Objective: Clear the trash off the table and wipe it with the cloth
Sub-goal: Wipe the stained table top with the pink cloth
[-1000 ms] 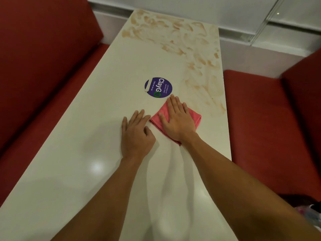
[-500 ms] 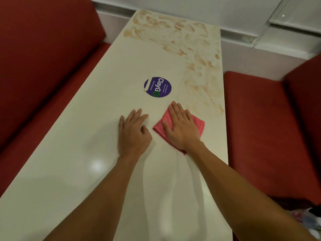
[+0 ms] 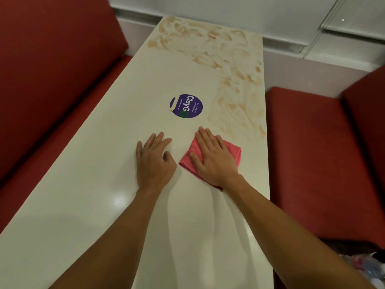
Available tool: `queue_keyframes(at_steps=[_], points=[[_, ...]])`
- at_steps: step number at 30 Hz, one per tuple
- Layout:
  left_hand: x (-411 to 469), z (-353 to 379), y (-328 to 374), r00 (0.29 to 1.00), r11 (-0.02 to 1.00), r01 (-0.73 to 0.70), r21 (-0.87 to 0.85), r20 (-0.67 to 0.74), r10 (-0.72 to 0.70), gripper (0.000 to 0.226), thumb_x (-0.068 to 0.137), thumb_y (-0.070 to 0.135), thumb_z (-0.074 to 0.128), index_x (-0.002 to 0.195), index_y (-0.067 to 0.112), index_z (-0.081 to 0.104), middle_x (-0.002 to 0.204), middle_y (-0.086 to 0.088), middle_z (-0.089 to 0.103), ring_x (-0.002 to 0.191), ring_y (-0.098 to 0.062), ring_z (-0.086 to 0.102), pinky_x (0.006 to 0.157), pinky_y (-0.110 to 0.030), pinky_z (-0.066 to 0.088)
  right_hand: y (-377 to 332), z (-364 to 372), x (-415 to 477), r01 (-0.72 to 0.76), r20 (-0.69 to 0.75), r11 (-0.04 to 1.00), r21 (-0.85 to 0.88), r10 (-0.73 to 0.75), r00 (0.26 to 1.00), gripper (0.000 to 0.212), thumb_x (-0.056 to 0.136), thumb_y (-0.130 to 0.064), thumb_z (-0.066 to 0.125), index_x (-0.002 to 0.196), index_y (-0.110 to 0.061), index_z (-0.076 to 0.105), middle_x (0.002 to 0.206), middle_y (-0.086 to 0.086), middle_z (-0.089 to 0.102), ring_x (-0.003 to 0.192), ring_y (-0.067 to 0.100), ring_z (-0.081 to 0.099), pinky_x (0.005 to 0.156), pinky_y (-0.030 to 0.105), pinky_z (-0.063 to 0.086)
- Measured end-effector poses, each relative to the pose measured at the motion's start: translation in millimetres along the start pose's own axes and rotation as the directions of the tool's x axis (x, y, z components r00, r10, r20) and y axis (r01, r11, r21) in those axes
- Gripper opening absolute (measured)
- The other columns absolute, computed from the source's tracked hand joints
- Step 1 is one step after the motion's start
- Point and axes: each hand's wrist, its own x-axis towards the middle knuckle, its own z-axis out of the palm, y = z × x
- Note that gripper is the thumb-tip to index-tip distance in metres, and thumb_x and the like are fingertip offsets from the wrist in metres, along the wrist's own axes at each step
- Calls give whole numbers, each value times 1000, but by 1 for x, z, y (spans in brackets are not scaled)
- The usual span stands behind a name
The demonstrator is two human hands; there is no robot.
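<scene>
- The right hand, fingers flat and spread, has drawn the pink cloth nearer, away from the purple sticker.
- The left hand stays flat on the desk, holding nothing.
- Brown smears remain far and right, so wiping looks unfinished.

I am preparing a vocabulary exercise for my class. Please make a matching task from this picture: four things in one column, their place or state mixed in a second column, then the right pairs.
Things
1. cloth
2. sticker
3. smears
4. left hand

Place or state
A. brownish, at the far end and right edge of the table
B. flat on the bare table, holding nothing
C. pressed under the right hand
D. round, purple, mid-table

Pairs: 1-C, 2-D, 3-A, 4-B
</scene>
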Motion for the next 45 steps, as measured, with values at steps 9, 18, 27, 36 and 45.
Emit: queue_keyframes(at_steps=[9, 18, 27, 36, 45], points=[[0, 1, -5, 999, 1000, 11, 10, -33, -10, 47, 92, 5, 58, 135, 21, 69, 156, -2, 53, 152, -19, 38, 129, -51, 17, -10, -2, 59, 137, 35, 991, -6, -137, 990, 78, 107, -66, 11, 169, -19, 2, 176, -2, -3, 162, 13, -7, 132, 42, 0], [-3, -3, -3, 1000, 1000, -13, 24, -2, 13, 50, 88, 5, 61, 136, 20, 69, 156, -3, 53, 151, -22, 40, 128, -53, 17, 27, -8, -23, -97, -19, 994, 53, 98, 995, 78, 106, -67, 6, 169, -20, 0, 176, -5, -7, 161, 9, -11, 132, 41, 0], [-2, 25, 40, 975, 980, -200, 0, 94, 199, 54, 86, 21, 48, 135, 13, 68, 154, -7, 55, 149, -24, 44, 127, -51, 25, 48, -7, -87, -368, -74, 928, 54, 371, 926, 78, 105, -57, 12, 168, -12, 4, 177, 2, -1, 162, 15, -3, 132, 40, 0], [22, 61, 61, 960, 969, -233, 85, 177, 216, 53, 103, 38, 48, 153, 21, 51, 167, -2, 38, 156, -19, 29, 130, -45, 17, 53, -8, -49, -598, -115, 790, 136, 612, 783, 85, 103, -58, 15, 166, -5, -7, 176, 10, -7, 163, 22, -8, 132, 44, -2], [23, 59, 63, 963, 976, -203, 79, 195, 185, 53, 103, 37, 51, 155, 25, 49, 169, 3, 34, 158, -13, 22, 131, -42, 12, 99, -16, -13, -564, -66, 823, 67, 568, 820, 88, 105, -64, 13, 166, -4, -6, 176, 11, -7, 162, 24, -9, 132, 45, -1]])
